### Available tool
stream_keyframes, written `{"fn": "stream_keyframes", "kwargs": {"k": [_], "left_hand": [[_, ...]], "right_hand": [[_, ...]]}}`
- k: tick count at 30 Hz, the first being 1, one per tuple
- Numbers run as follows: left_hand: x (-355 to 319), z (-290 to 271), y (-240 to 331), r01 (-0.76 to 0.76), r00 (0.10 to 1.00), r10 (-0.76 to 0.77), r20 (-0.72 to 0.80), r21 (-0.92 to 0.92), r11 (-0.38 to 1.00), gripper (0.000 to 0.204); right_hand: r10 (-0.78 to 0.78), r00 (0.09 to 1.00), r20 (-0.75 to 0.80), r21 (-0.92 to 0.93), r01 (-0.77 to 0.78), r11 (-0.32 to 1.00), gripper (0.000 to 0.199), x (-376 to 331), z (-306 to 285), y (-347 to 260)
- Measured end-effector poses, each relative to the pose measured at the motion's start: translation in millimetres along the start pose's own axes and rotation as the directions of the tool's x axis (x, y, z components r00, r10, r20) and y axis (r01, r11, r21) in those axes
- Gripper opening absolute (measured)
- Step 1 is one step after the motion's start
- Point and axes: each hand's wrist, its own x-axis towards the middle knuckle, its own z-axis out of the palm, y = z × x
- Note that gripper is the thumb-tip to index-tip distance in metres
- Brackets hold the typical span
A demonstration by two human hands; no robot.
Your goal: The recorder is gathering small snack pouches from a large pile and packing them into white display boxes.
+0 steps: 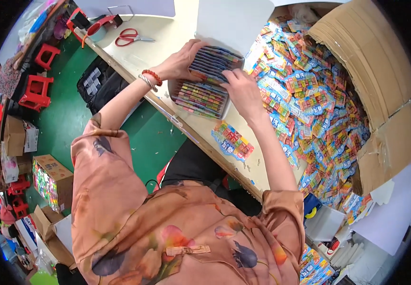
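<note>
Pressing curled fingers (pixel 193 71) onto packets (pixel 213 64) in clear tray (pixel 177 97).

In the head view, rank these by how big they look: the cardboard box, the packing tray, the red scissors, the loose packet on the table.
1. cardboard box
2. packing tray
3. loose packet
4. red scissors

The last two look close; the scissors lie farther from the camera, so that order is unsure.

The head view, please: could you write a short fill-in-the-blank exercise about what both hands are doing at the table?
1. Both hands, the left hand and the right hand, rest on packets standing in a clear ____.
2. The scissors on the table have ____ handles.
3. The heap of colourful packets spills from a large ____ box.
4. The beaded bracelet is on the ____ wrist.

Missing words: tray; red; cardboard; left
</note>
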Motion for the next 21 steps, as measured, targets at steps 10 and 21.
{"fn": "stream_keyframes", "kwargs": {"k": [10, 21], "left_hand": [[-5, -5, 0, 0.038, 0.996, -0.044, 0.076, 0.071, 0.997, 0.101], [3, -12, -6, -0.031, 0.977, -0.09, 0.195, 0.543, 0.839, 0.099]], "right_hand": [[0.009, 0.96, 0.279, -0.298, 0.078, 0.951, 0.006, 35, 34, -8], [0.138, 0.924, 0.357, -0.304, -0.024, 0.952, 0.014, 42, 61, -19]]}}
